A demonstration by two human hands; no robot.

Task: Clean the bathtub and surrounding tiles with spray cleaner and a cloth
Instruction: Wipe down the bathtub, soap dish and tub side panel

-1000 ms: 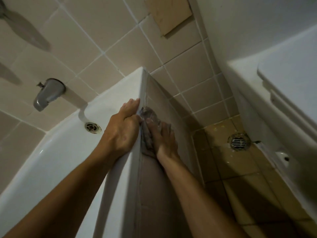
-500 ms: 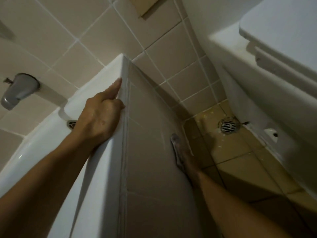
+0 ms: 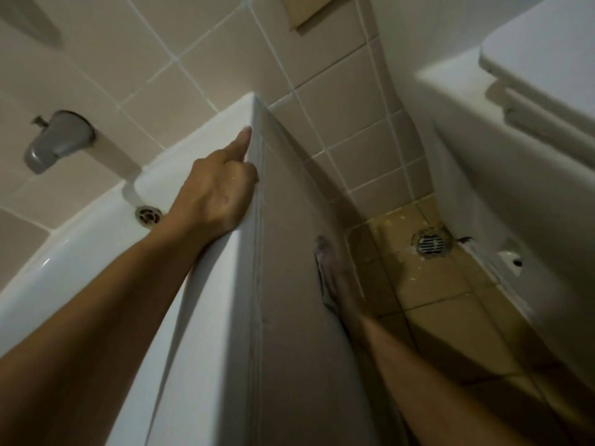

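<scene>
Right grip [image 3: 335,278]: my hand flat against tiled tub side [image 3: 289,252], low down, pressing grey cloth [image 3: 322,272] to tile; only cloth edge visible, finger curl unclear.
Left grip [image 3: 219,188]: holds nothing; forefinger extended, other fingers curled, hand braced on white bathtub rim [image 3: 206,317].
Surroundings: spout [image 3: 58,140], overflow fitting [image 3: 148,216], wall tiles [image 3: 354,91], floor drain [image 3: 431,242], toilet [image 3: 531,107]. Spray cleaner not in view.
Step, judged: wiping tub's outer tiled panel.
Next move calls for: steady pressure, cloth kept flat, brace kept on rim.
</scene>
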